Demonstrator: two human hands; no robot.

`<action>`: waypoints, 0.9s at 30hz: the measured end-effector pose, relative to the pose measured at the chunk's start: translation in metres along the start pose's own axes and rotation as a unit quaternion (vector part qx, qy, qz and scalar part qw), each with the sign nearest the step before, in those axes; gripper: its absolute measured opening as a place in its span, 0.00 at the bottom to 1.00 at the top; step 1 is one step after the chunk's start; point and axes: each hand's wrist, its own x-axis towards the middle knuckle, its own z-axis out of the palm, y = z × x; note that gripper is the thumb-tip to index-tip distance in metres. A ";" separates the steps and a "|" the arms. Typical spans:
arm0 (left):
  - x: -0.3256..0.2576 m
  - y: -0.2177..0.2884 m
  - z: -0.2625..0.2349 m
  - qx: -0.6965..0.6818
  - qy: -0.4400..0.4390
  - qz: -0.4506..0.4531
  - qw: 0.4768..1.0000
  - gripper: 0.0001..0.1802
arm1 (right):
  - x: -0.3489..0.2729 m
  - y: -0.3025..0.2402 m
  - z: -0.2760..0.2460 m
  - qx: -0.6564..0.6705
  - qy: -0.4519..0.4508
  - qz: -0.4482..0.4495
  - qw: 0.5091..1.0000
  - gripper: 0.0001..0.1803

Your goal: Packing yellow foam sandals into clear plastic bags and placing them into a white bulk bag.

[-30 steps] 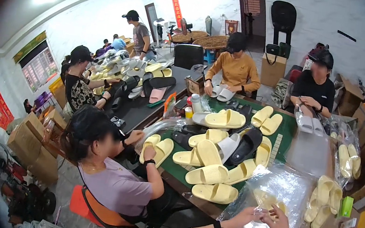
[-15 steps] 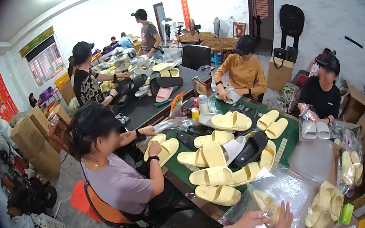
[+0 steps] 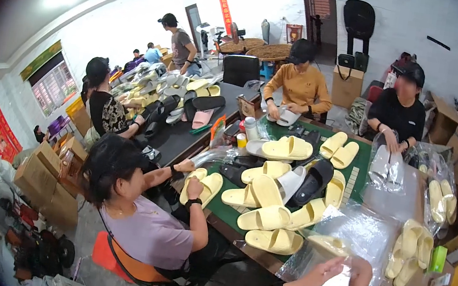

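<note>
A pair of pale yellow slippers lies inside a clear plastic bag at the near edge of the table. Over the bag's near part, my left hand reaches in from the left with its fingers stretched out and close together. Facing it, my right hand bends over the film, its fingertips partly smeared, so its grip cannot be told. A shiny stack of clear bags spreads beyond my hands. Loose yellow slippers are piled just to the left.
One black slipper and a white slipper lie in the pile on the green mat. Bagged yellow slippers and a green box sit at right. Across the table a person handles white slippers; another works at left.
My right hand, spread upright before, has turned inward and its fingers have bent. My left hand's fingers have straightened. The bag's slippers look shifted slightly away from me.
</note>
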 end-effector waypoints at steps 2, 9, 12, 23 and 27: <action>0.004 0.000 -0.007 0.064 0.100 0.038 0.992 0.21 | -0.001 -0.004 -0.009 0.079 0.093 0.057 0.991 0.11; 0.014 -0.113 -0.075 0.373 0.135 -0.075 0.915 0.25 | -0.015 0.058 -0.045 0.198 0.217 0.159 0.942 0.15; 0.002 -0.140 -0.066 0.644 -0.008 -0.055 0.763 0.32 | -0.009 0.029 -0.053 0.202 0.237 0.181 0.933 0.14; -0.014 -0.165 -0.068 0.683 -0.162 -0.151 0.696 0.29 | -0.023 -0.014 -0.065 0.280 0.102 0.262 0.918 0.12; -0.012 -0.176 -0.097 0.722 -0.226 -0.119 0.644 0.19 | -0.019 -0.030 -0.049 0.336 0.124 0.225 0.906 0.13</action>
